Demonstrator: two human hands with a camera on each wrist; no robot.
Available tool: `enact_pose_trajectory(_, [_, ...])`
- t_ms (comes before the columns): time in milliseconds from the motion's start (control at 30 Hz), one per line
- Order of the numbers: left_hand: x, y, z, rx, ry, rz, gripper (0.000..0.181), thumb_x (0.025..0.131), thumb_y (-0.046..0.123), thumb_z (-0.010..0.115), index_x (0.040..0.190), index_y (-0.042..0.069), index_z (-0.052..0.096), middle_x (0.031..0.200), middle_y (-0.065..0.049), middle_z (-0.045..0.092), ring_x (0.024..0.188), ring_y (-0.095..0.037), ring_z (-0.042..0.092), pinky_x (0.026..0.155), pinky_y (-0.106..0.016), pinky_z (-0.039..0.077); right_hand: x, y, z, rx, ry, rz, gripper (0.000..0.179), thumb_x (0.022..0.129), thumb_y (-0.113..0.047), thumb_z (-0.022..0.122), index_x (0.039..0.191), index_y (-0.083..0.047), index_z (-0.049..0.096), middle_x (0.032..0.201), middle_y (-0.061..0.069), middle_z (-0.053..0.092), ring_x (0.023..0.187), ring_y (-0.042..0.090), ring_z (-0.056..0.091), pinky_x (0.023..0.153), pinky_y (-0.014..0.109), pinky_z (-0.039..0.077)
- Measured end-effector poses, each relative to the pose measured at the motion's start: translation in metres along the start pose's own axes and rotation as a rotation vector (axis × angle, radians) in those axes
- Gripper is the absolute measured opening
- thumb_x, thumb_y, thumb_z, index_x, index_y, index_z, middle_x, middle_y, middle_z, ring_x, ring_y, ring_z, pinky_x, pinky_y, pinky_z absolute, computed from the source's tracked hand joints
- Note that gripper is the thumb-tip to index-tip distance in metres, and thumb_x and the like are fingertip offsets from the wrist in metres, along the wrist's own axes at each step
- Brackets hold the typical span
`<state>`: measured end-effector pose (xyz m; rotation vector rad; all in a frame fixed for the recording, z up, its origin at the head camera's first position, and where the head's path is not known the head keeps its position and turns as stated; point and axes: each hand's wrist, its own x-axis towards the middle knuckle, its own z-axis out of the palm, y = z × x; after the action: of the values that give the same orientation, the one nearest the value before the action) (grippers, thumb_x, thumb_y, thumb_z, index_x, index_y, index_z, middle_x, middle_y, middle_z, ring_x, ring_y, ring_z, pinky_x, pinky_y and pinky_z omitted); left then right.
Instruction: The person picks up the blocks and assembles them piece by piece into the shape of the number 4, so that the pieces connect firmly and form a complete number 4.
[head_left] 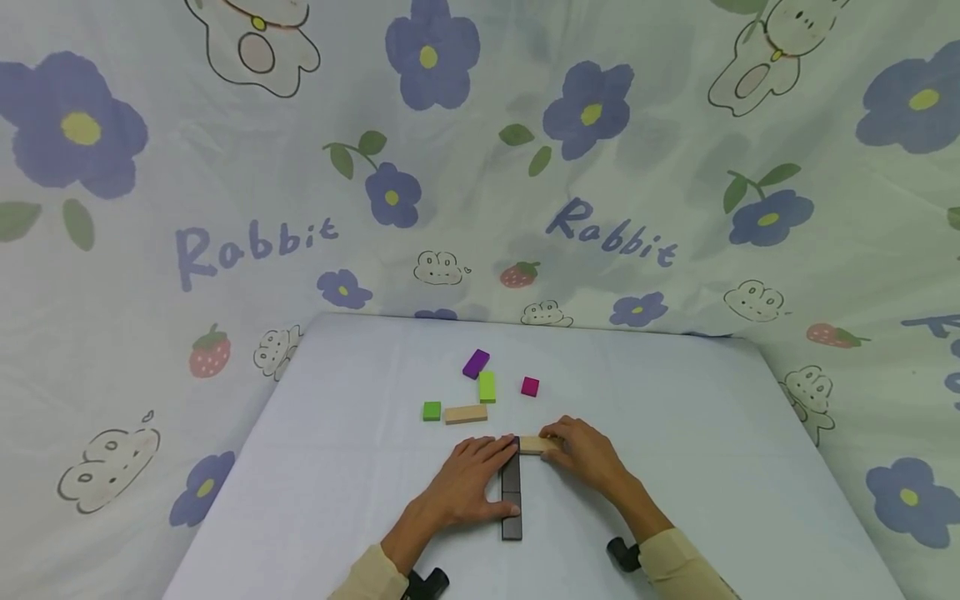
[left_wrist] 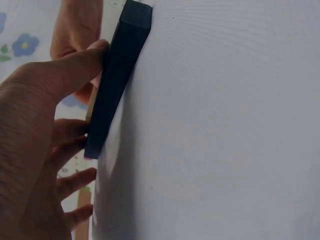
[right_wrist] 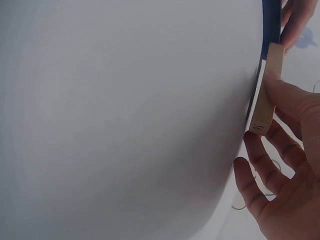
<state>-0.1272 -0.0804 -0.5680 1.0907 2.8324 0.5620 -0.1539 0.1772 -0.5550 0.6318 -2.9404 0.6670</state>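
Note:
Two dark grey blocks [head_left: 512,528] lie end to end in a line running away from me. My left hand [head_left: 468,482] rests on them, thumb on the nearer one and fingertips at the far end. In the left wrist view, the thumb presses along the edge of the dark row [left_wrist: 117,75]. My right hand [head_left: 588,454] pinches a light wooden block [head_left: 531,445] between thumb and fingers. This block lies crosswise, its left end against the far end of the dark row. A small marking shows on the end of the wooden block [right_wrist: 265,95] in the right wrist view.
Beyond my hands lie a second wooden block [head_left: 466,414], a green cube [head_left: 432,411], a lime block [head_left: 487,387], a purple block [head_left: 476,364] and a magenta cube [head_left: 530,387]. A white cloth covers the table [head_left: 337,392]. Behind its far edge hangs a patterned curtain [head_left: 465,167].

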Motion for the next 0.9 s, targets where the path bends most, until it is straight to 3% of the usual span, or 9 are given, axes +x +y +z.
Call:
enact_pose_trajectory(400, [0.0007,0.0012,-0.0008,-0.001,-0.005,-0.002,0.088,0.088,0.069,0.062,0.156,0.017,0.041,0.161,0.001,0.037,0.142,-0.025,0.038,0.116,-0.051,0.030,-0.0009,0.0019,0.0053,-0.028,0.033,-0.002,0.026,0.081,-0.026,0.086,0.104,-0.018,0.076,0.096,-0.008,0.067,0.085,0.010,0.056,0.074,0.032,0.052])
enact_pose_trajectory(900, [-0.0006,0.0041,-0.0036,-0.014,-0.013,-0.016,0.089,0.087,0.068,0.064,0.156,0.016,0.042,0.160,0.001,0.038,0.142,-0.025,0.038,0.116,-0.051,0.030,0.0015,-0.0036,0.0070,-0.044,0.015,0.066,0.026,0.081,-0.027,0.086,0.104,-0.020,0.078,0.095,-0.009,0.067,0.085,0.010,0.057,0.076,0.033,0.052])
